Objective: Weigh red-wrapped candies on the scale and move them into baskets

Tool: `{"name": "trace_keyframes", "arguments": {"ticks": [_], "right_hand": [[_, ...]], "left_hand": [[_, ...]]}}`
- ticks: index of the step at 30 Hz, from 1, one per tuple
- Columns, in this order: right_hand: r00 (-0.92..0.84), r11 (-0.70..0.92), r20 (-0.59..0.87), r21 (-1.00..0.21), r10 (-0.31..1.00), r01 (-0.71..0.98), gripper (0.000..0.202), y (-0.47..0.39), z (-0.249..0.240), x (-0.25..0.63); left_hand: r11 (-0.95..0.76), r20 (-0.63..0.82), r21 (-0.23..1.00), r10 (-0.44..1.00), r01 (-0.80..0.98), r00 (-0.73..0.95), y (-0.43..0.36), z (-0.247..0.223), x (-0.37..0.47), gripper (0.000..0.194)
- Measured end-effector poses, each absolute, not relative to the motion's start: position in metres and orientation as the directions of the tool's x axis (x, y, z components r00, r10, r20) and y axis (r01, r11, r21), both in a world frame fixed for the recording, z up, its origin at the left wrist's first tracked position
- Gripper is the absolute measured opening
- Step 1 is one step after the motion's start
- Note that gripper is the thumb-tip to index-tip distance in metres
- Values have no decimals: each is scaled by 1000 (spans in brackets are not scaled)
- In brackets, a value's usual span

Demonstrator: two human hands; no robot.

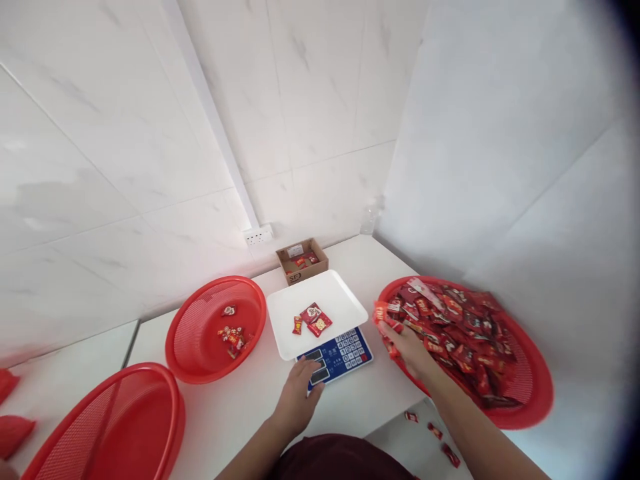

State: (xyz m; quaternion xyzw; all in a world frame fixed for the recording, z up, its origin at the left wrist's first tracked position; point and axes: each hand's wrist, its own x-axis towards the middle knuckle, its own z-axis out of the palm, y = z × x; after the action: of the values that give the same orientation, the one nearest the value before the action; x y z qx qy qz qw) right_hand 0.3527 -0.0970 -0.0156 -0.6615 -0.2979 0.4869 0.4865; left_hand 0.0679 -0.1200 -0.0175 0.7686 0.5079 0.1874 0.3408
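My left hand (297,399) lies at the left end of the blue scale panel (353,350), fingers stretched out over its displays and nothing in its grasp. On the scale's white tray (325,287) are a larger red snack packet (316,319) and a small red-and-yellow one (297,325). My right hand (407,348) is closed around red snack packets (383,313) at the left rim of a red basket (543,393). That basket is heaped with similar red packets (460,327). My fingers partly hide how many packets I hold.
Behind the scale stands a cardboard box (303,272) with red packets inside. A red basket (183,333) to the left holds several small packets; another red basket (173,413) sits nearer. Loose packets (435,431) lie below the table edge. Walls meet behind the table.
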Motion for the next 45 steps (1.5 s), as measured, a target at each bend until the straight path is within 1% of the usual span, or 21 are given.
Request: {"name": "trace_keyframes", "arguments": {"ticks": [3, 5, 7, 10, 15, 20, 25, 27, 29, 31, 32, 33, 36, 39, 42, 45], "right_hand": [[222, -340, -286, -902, 932, 267, 35, -67, -16, 319], [199, -290, -225, -861, 954, 418, 36, -48, -17, 304], [183, -255, -188, -839, 965, 480, 36, -32, -18, 295], [147, -227, -176, -821, 973, 523, 39, -18, -23, 288], [102, -212, -187, -814, 977, 540, 34, -10, -32, 283], [129, -236, -198, -850, 972, 470, 32, -7, -32, 281], [154, -292, -256, -906, 954, 307, 36, -10, -31, 273], [129, -297, -276, -936, 953, 192, 37, -12, -31, 267], [78, -281, -281, -960, 957, -11, 39, -13, -29, 262], [42, -251, -263, -950, 964, -189, 44, -14, -26, 259], [42, -237, -252, -945, 967, -224, 46, -14, -25, 258], [54, -227, -243, -950, 968, -215, 48, -14, -25, 259], [104, -203, -212, -975, 972, -94, 45, -20, -26, 268], [167, -164, -148, -983, 975, 85, 41, -37, -31, 288], [298, -133, -45, -950, 954, 281, 38, -64, -35, 319], [401, -149, 50, -881, 915, 450, 39, -92, -44, 353]], "left_hand": [[-250, -78, 724, 897, 643, 436, -123, -17, 66, 36], [-229, -103, 718, 899, 657, 426, -127, -17, 61, 37], [-204, -129, 708, 904, 676, 407, -130, -17, 54, 38], [-137, -195, 677, 914, 723, 356, -135, -13, 44, 40], [-11, -308, 620, 916, 784, 257, -145, -8, 30, 41], [18, -323, 610, 918, 792, 228, -148, -11, 22, 40], [4, -315, 614, 918, 789, 241, -142, -8, 26, 41], [-5, -315, 617, 915, 787, 253, -139, -7, 29, 42], [-15, -313, 620, 912, 784, 265, -137, -7, 31, 42], [-25, -305, 626, 912, 779, 274, -136, -7, 33, 41], [-28, -302, 629, 912, 777, 277, -135, -8, 33, 41], [-31, -299, 631, 912, 775, 280, -135, -9, 34, 40], [-40, -293, 635, 912, 771, 289, -136, -12, 33, 40], [-48, -276, 646, 916, 762, 292, -137, -14, 30, 39], [-39, -267, 651, 923, 758, 276, -140, -18, 26, 38], [-48, -269, 648, 919, 760, 287, -145, -26, 25, 37]]}}
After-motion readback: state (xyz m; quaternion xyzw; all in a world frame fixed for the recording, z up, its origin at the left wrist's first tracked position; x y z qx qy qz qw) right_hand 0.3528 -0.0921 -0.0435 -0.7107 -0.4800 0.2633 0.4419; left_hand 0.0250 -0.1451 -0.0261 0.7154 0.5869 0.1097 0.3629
